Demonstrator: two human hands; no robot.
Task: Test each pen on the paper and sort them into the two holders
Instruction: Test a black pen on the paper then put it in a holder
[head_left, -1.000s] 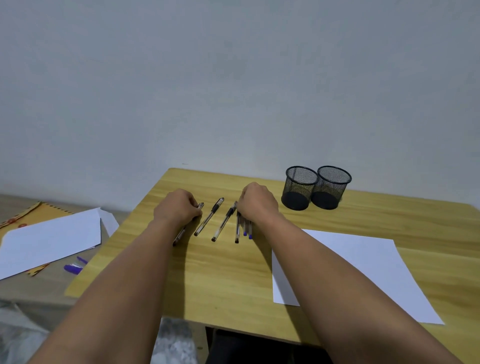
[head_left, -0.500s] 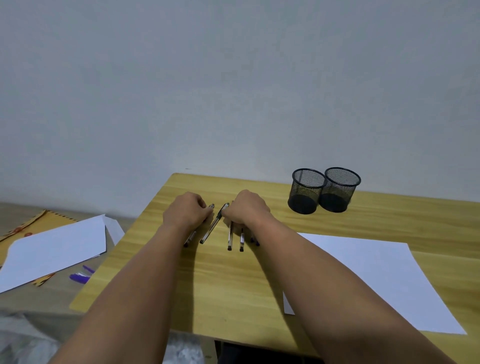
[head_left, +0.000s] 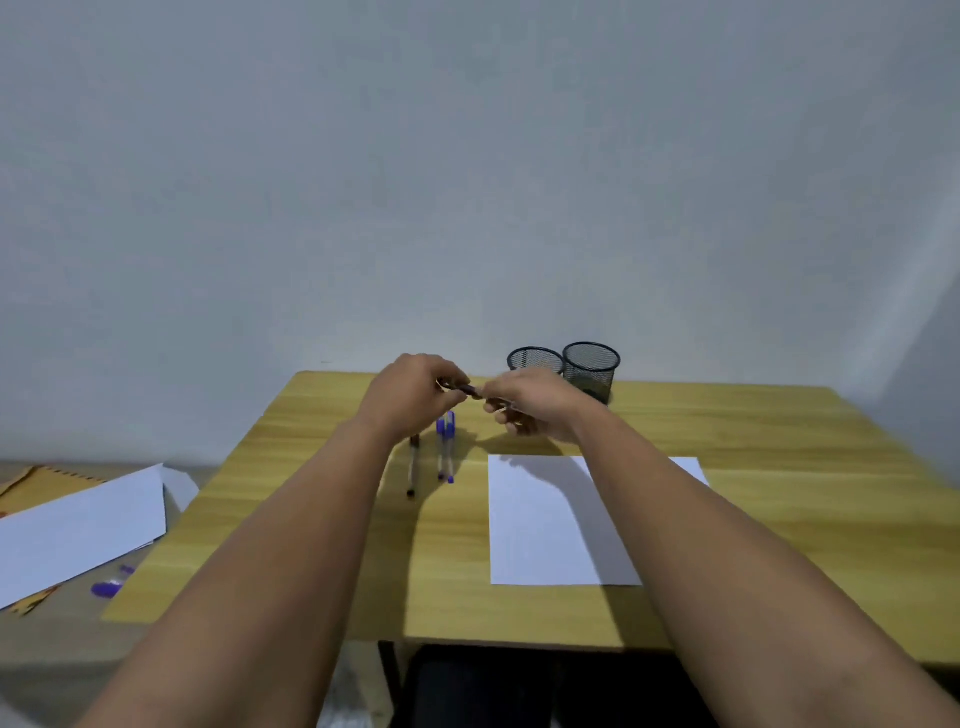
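My left hand and my right hand are raised above the wooden table, and both grip one dark pen held level between them. Below the hands lie a black pen and two blue-capped pens side by side. A white sheet of paper lies to their right, partly under my right forearm. Two black mesh holders, the left one and the right one, stand at the back, just behind my right hand.
To the left of the table, lower down, lie white sheets over a brown envelope, with a small purple item beside them. A plain wall rises behind the table. The table's front edge is close to me.
Both hands have risen off the table with one pen held between them. The other pens stay on the wood. The camera has shifted, so the paper now sits more central.
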